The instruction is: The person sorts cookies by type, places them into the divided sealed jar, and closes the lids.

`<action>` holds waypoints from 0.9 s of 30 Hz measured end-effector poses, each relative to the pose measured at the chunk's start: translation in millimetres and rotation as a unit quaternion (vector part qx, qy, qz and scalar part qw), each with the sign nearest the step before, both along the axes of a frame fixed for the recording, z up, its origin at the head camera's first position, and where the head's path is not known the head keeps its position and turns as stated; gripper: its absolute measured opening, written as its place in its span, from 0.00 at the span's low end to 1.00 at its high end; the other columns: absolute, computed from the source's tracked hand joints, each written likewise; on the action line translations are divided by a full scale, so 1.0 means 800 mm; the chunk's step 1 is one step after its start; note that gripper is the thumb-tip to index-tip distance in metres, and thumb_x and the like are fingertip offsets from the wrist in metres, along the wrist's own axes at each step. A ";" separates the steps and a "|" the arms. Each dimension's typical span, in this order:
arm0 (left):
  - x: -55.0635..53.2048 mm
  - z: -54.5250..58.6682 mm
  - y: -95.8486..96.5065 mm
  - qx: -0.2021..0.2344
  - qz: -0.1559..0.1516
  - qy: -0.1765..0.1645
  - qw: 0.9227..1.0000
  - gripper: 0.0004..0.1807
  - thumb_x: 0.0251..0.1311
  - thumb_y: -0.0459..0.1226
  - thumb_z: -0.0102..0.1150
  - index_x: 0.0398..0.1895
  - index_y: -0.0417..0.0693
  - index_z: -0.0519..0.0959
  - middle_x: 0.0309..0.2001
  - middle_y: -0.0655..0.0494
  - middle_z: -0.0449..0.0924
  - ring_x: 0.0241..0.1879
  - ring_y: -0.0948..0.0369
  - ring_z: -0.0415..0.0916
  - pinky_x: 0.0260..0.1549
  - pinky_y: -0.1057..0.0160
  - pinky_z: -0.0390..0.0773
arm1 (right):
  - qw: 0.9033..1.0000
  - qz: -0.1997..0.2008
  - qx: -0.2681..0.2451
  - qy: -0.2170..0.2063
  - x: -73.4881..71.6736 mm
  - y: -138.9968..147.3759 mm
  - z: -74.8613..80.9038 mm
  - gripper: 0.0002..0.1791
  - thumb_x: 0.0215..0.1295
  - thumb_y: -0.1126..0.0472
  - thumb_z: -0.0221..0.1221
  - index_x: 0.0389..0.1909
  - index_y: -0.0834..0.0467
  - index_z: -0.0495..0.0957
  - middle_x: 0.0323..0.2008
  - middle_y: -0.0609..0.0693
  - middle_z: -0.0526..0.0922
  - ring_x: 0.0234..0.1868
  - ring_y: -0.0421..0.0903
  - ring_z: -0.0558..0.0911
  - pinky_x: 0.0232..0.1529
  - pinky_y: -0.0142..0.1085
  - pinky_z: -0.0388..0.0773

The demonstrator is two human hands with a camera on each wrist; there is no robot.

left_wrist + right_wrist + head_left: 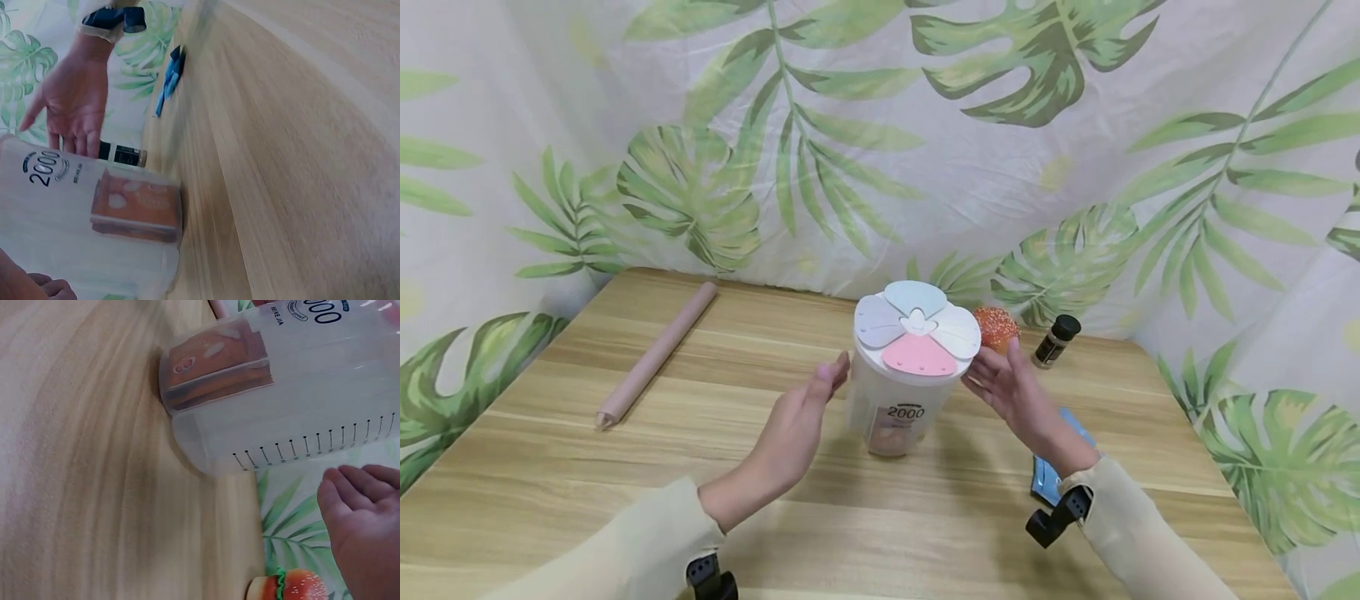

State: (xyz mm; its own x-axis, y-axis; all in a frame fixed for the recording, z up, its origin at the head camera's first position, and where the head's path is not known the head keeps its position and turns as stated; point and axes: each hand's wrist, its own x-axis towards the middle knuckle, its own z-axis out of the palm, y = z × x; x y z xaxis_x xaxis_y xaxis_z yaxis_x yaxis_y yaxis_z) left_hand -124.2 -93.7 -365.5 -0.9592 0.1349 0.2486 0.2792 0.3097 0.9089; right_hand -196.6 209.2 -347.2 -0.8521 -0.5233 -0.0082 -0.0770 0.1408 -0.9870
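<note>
A tall translucent plastic container [901, 392] stands upright on the table, marked 2000, under a flower-shaped lid [917, 321] with pink, blue and white petals. Inside, at its bottom, lies a brown-orange packet [137, 203], also visible in the right wrist view. My left hand [793, 425] is at the container's left side, fingers extended along it; whether it touches cannot be told. To the right, my right hand [1018, 400] holds nothing, palm facing the container, fingers relaxed. In the right wrist view a gap separates those fingers [353, 487] from the container wall.
Behind my right hand sits a toy burger [997, 327] with a seeded bun. A small black-capped bottle [1056, 342] stands to its right. Beneath my right wrist lies a blue packet [1047, 482]. A pinkish rolled tube [658, 354] lies at the left of the wooden table [760, 333].
</note>
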 end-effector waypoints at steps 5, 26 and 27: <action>0.004 -0.002 0.005 -0.003 0.000 0.011 1.000 0.34 0.87 0.49 0.23 0.75 0.33 0.67 0.75 0.41 0.70 0.76 0.46 0.68 0.77 0.43 0.64 | 0.999 0.032 -0.006 -0.022 0.000 0.000 -0.010 0.52 0.78 0.30 0.13 0.83 0.70 0.36 0.84 0.69 0.42 0.84 0.67 0.47 0.74 0.24 0.66; -0.053 0.002 -0.002 0.024 -0.104 -0.108 0.988 0.44 0.80 0.61 0.06 0.86 0.42 0.42 0.87 0.45 0.38 0.87 0.47 0.32 0.85 0.42 0.39 | 0.997 0.078 -0.003 0.028 0.024 0.016 -0.012 0.51 0.82 0.34 0.15 0.78 0.76 0.53 0.79 0.75 0.55 0.72 0.30 0.74 0.72 0.26 0.71; -0.058 0.001 -0.002 0.026 -0.106 -0.112 0.988 0.45 0.79 0.61 0.05 0.86 0.41 0.42 0.87 0.45 0.38 0.87 0.47 0.33 0.85 0.43 0.39 | 0.996 0.084 -0.006 0.031 0.027 0.016 -0.013 0.51 0.82 0.35 0.15 0.78 0.76 0.53 0.78 0.75 0.55 0.72 0.30 0.73 0.72 0.26 0.71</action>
State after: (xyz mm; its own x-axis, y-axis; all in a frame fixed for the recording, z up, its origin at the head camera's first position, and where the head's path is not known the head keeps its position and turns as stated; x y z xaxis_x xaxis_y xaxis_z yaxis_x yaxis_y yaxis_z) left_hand -170.8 -95.3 -364.6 -0.9425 0.3311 0.0454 0.1228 0.2169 0.9684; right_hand -175.1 222.3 -357.5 -0.7518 -0.6575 0.0490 -0.1594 0.1091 -0.9812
